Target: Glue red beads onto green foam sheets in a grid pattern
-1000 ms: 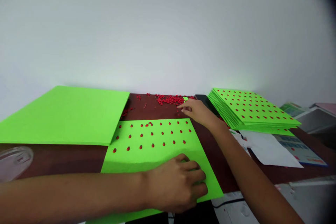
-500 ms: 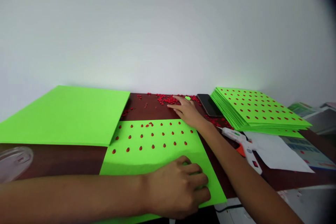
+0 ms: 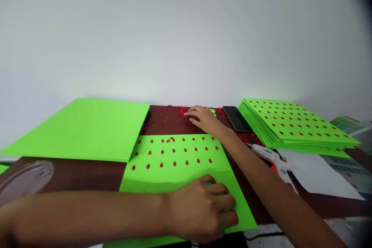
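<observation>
A bright green sheet (image 3: 162, 178) lies on the table in front of me, with rows of small red ladybug-like pieces (image 3: 174, 163) on its far part. My left hand (image 3: 205, 209) rests on the sheet's near right part, fingers curled under; whatever they hold, if anything, is hidden. Beyond the far edge, my right hand (image 3: 205, 119) reaches among a scatter of loose red pieces (image 3: 182, 111). Its fingers are stretched and a little apart, with the tips touching or just over the pieces.
Plain green sheets (image 3: 84, 128) are at the left, above a clear plastic lid (image 3: 27, 180). Rightward are a phone (image 3: 236, 118), a stack of dotted green sheets (image 3: 296, 122), a glue gun (image 3: 276, 161) and white paper (image 3: 322, 174). A wall (image 3: 186, 38) stands behind.
The whole view has shifted, so most things appear further right. My right hand's fingers have drawn slightly closer together among the red pieces. My left hand stays on the sheet.
</observation>
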Motion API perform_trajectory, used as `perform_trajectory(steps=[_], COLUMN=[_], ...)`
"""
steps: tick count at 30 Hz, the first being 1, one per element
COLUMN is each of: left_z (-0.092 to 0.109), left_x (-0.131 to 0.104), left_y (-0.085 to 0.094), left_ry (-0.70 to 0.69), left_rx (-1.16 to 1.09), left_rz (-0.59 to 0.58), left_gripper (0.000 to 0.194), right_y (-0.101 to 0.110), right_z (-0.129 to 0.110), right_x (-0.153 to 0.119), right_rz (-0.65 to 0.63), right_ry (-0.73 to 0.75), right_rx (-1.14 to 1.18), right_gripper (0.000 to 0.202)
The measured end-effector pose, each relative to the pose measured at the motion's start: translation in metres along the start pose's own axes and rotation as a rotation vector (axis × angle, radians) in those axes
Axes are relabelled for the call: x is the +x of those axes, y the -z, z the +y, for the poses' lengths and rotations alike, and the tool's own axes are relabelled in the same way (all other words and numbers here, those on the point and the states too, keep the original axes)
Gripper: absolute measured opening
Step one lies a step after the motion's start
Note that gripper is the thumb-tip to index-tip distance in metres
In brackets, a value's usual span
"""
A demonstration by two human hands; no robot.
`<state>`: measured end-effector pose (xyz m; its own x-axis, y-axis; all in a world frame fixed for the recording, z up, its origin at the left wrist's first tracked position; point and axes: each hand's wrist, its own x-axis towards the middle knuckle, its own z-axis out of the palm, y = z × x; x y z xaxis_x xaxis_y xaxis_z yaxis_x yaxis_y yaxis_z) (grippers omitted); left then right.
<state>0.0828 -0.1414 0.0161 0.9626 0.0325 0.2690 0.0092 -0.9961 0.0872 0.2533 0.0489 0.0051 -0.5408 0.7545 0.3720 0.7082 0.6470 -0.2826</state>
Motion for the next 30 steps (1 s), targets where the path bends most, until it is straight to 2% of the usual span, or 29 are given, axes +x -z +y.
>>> perform_trajectory(steps=[5,11,14,18,26,30], left_z=[0.000,0.000,0.000,0.000,-0.001,-0.001], left_x=[0.001,0.002,0.002,0.003,0.001,0.001], left_y=[0.002,0.004,0.005,0.007,0.008,0.008], left_ry=[0.003,-0.003,-0.004,-0.005,-0.006,-0.012], left_rx=[0.005,0.025,0.024,0.014,0.014,0.018], left_rz=[-0.020,-0.024,-0.025,-0.027,-0.038,-0.037], left_gripper=[0.012,0.012,0.013,0.014,0.015,0.017], right_y=[-0.009,-0.013,-0.013,-0.006,0.010,0.018], right_z=[-0.004,-0.001,0.002,0.005,0.007,0.015], right_x=[0.016,0.003,-0.001,-0.005,-0.008,-0.011], right_rz=[0.005,0.027,0.029,-0.015,-0.020,-0.008], right_ry=[0.002,-0.054,-0.085,-0.114,-0.174,-0.130], right_rx=[-0.079,-0.087,0.008,0.231,0.160,0.139], right_gripper=[0.015,0.015,0.017,0.015,0.014,0.018])
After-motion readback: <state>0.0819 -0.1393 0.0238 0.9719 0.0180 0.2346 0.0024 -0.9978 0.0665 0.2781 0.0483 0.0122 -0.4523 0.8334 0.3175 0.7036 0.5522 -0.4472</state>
